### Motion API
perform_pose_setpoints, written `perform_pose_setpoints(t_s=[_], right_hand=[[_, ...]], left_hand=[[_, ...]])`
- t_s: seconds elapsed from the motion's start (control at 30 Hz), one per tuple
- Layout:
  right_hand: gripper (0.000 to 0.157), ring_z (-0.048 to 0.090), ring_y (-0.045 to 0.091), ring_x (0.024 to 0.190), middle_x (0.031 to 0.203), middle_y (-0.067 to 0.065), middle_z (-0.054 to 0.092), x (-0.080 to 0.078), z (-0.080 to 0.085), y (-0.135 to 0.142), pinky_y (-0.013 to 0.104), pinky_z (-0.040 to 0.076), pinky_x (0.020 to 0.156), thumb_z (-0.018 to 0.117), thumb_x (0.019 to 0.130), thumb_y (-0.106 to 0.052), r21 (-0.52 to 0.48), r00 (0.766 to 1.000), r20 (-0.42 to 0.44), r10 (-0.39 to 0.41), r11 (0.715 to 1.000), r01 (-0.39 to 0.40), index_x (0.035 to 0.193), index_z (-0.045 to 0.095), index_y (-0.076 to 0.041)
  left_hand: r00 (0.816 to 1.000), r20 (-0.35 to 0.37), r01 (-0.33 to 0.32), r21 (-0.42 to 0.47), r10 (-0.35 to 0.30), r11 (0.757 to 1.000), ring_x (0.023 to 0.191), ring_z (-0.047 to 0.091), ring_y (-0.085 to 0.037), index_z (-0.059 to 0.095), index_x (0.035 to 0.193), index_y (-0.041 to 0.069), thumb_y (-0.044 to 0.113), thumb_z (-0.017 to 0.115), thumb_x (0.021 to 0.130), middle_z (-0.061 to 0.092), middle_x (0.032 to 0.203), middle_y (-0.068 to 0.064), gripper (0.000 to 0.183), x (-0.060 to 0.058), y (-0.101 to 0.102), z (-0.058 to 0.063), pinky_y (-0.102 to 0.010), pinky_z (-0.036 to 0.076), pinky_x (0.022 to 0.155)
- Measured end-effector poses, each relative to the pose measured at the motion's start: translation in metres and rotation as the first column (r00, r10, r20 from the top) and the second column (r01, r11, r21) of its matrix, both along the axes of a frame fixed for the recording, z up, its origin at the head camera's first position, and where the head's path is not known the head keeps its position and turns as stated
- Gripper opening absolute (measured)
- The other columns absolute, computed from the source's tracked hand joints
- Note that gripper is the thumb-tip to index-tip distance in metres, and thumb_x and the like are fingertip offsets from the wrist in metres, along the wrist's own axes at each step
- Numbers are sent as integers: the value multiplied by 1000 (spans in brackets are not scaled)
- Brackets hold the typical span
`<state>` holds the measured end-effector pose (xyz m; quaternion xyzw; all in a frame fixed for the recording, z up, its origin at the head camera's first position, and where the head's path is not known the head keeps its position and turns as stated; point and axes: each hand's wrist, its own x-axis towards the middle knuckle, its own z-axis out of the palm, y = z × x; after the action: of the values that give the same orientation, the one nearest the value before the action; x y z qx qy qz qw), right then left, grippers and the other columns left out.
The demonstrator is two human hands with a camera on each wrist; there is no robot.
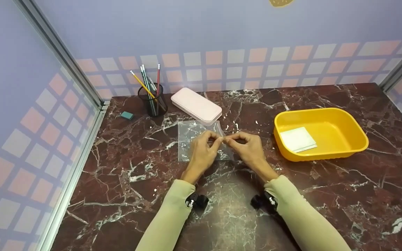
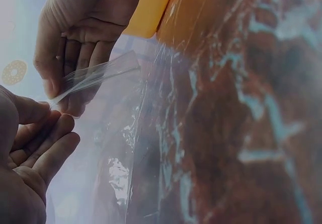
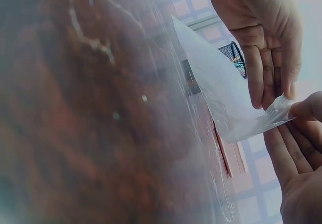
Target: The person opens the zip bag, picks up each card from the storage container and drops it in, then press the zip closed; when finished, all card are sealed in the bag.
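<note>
A clear plastic bag lies on the dark marbled table, its right edge raised between both hands. The left hand pinches that edge between thumb and forefinger. Close beside it, the right hand pinches the same edge, fingertips nearly meeting the left ones. In the left wrist view the lifted strip of the plastic bag runs through the fingers of both hands. The right wrist view shows the film of the bag crumpled where the fingertips grip it.
Beyond the bag lies a pale pink case, touching or nearly touching it. A black mesh cup of pencils stands at back left, beside a teal eraser. On the right, a yellow basin holds folded white sheets.
</note>
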<state>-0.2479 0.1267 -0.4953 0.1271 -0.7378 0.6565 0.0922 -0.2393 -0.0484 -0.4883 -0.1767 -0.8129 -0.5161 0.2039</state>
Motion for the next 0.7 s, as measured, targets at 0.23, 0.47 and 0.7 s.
perform_pose_setpoints(t_s=[0.23,0.47,0.7], right_hand=[[8,67,7,69,90,16,78,1,-1,-1,17,54,61,81,91,1,-12,1000,11,-21,1000,21,94,79,8],[8,64,7,66,88,18,78,3,-1,-5,15,49,57,81,88,3,-23,998,19,-65,998,65,92,78,9],[7,66,9,70,89,17,78,1,-1,-5,17,52,61,81,89,2,-56,996,28,-90,994,91,91,78,8]], left_hand=[[1000,9,19,31,-20,999,86,74,-28,69,91,-3,2,75,96,73,92,-13,9,-1,0,-2,-34,63,81],[1000,1,20,64,-20,998,85,74,-29,69,90,-3,0,75,95,73,91,-13,9,-2,2,-4,-33,63,81],[997,78,4,108,-13,994,87,76,-29,70,92,-3,1,75,96,76,92,-14,8,-2,1,0,-33,63,80]])
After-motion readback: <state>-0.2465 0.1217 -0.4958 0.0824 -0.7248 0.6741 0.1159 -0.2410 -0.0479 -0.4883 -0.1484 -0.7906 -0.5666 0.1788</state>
